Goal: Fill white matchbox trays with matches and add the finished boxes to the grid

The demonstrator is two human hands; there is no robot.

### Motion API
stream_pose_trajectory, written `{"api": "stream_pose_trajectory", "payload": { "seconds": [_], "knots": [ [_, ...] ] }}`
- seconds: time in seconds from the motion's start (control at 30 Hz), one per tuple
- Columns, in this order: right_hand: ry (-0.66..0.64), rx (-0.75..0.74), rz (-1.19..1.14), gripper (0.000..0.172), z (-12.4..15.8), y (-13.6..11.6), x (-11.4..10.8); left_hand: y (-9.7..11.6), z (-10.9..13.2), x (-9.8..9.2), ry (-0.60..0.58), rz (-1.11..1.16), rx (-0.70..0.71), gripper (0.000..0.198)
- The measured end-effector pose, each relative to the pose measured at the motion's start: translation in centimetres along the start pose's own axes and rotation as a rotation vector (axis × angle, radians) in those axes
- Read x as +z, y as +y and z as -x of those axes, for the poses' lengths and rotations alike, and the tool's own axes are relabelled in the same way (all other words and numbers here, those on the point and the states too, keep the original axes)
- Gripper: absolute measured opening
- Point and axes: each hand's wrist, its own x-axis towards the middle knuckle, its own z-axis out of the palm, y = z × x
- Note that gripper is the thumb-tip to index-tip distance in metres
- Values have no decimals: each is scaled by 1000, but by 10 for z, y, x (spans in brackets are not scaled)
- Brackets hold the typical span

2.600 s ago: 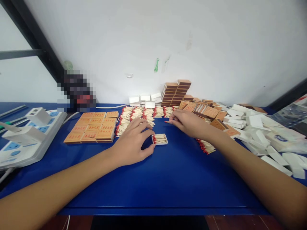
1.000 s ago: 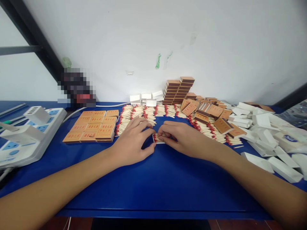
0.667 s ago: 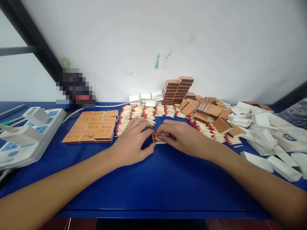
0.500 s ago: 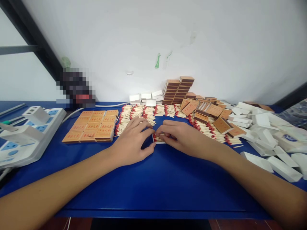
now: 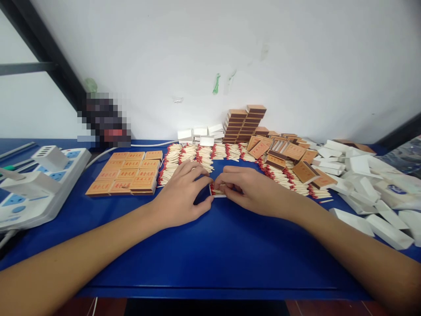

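Note:
A small white matchbox tray [image 5: 217,191] with red-tipped matches in it lies on the blue table [image 5: 213,259] between my hands. My left hand [image 5: 182,195] curls around the tray's left end, thumb and fingers touching it. My right hand [image 5: 250,188] lies over the tray's right part, fingertips pinched down onto the matches inside. Rows of loose matches [image 5: 197,157] lie just behind both hands.
Filled orange matchboxes [image 5: 126,173] lie in a flat block at the left. A white power strip [image 5: 36,184] sits at the far left. Stacked and loose orange sleeves [image 5: 283,151] and several white trays [image 5: 362,184] fill the right. White trays [image 5: 200,135] stand by the wall.
My right hand came back from the match pile at the right and settled on the tray. Over the last second both hands hardly moved.

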Motion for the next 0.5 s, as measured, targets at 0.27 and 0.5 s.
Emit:
{"api": "stream_pose_trajectory", "payload": {
  "seconds": [0.27,0.5],
  "knots": [
    [2,15,-16,16,-1,-3,1,1,-1,0,-4,14,3,21],
    [36,39,85,10,2,0,-1,-1,0,0,-3,2,6,25]
  ]
}}
